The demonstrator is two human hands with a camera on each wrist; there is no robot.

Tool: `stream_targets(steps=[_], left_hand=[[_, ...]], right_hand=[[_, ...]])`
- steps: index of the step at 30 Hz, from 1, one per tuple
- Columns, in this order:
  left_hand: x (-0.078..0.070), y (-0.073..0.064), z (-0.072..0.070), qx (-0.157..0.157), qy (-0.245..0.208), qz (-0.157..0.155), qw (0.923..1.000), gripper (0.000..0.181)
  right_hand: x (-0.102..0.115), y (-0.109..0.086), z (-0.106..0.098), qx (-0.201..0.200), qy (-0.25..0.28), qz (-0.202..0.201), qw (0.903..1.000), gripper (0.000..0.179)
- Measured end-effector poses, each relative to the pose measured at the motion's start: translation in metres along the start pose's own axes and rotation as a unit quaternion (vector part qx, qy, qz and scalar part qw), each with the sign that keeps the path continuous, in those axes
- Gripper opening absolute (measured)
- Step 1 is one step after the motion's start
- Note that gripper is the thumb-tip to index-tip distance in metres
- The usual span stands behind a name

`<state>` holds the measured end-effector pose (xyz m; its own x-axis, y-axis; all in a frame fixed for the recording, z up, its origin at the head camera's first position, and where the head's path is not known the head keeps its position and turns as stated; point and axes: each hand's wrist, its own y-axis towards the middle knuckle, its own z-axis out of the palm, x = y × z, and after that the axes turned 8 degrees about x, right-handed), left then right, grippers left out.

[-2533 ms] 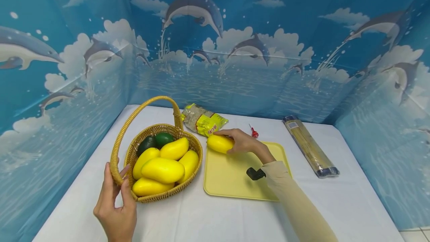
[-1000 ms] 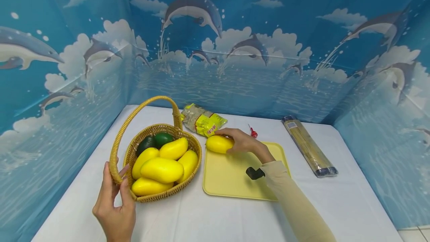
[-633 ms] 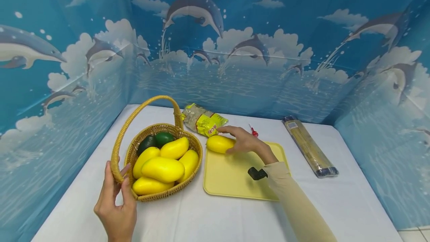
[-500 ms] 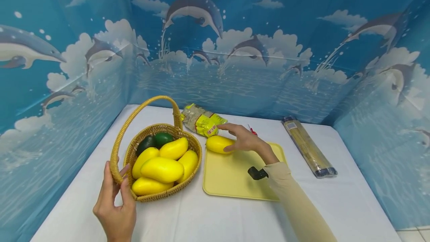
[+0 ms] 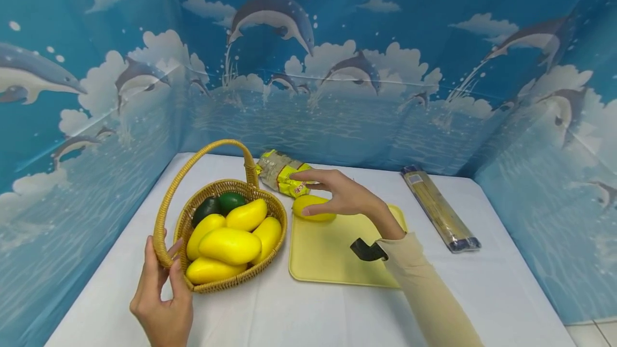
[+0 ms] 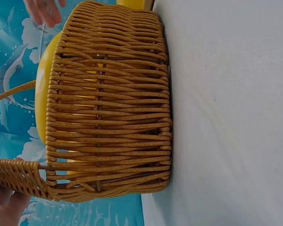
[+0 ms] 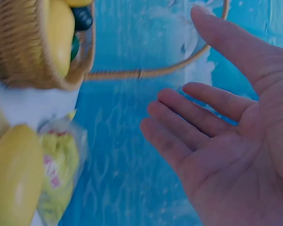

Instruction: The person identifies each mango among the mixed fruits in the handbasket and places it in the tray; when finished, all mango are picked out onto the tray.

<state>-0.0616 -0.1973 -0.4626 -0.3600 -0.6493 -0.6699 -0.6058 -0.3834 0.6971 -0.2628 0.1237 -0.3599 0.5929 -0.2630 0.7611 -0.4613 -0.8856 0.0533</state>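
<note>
My left hand [image 5: 164, 301] holds the handle [image 5: 160, 224] of a wicker basket [image 5: 226, 284], fingers behind it and thumb in front, near where it joins the rim. Inside the basket lie several yellow mangoes [image 5: 230, 245] and two dark green, avocado-like fruits [image 5: 207, 210]. Another mango [image 5: 300, 205] rests on the back left corner of a pale yellow tray [image 5: 332, 250]. Above that mango hovers my right hand [image 5: 342, 193], thumb and fingers spread apart. In the right wrist view its palm is bare, and the mango [image 7: 15, 174] lies away from the fingers.
A yellow and clear plastic bag [image 5: 279, 167] lies behind the tray, beside the basket. To the right is a long clear package of thin sticks [image 5: 438, 208]. A dolphin-print curtain [image 5: 308, 111] encloses the white table [image 5: 328, 315] at the back and sides.
My right hand has let go of the mango on the tray and risen, its fingers spreading; it now hides the small red-wrapped item behind. The left hand stays on the basket handle.
</note>
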Motion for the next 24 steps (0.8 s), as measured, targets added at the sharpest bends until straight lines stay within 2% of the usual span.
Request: stream_targets(steps=[4,7,12,18,24], left_hand=[[-0.001,-0.001,-0.001,0.004,-0.004,0.000,1.0000,0.082],[-0.001,-0.001,-0.001,0.004,-0.006,0.003,1.0000,0.080],[0.000,0.000,-0.001,0.001,-0.012,0.008,0.9999,0.079],[0.000,0.001,-0.002,0.000,-0.012,0.014,0.9998,0.079],[0.000,0.001,-0.002,0.009,0.002,0.005,0.9999,0.084]], right_hand=[[0.018,0.010,0.010,0.032,-0.006,-0.049,0.9983,0.075],[0.026,0.022,0.020,0.061,-0.016,-0.063,0.9960,0.075],[0.032,0.044,0.035,0.114,-0.037,-0.076,0.9899,0.075],[0.035,0.067,0.042,0.151,-0.078,-0.072,0.9829,0.076],[0.033,0.084,0.049,0.191,-0.056,-0.071,0.9774,0.077]])
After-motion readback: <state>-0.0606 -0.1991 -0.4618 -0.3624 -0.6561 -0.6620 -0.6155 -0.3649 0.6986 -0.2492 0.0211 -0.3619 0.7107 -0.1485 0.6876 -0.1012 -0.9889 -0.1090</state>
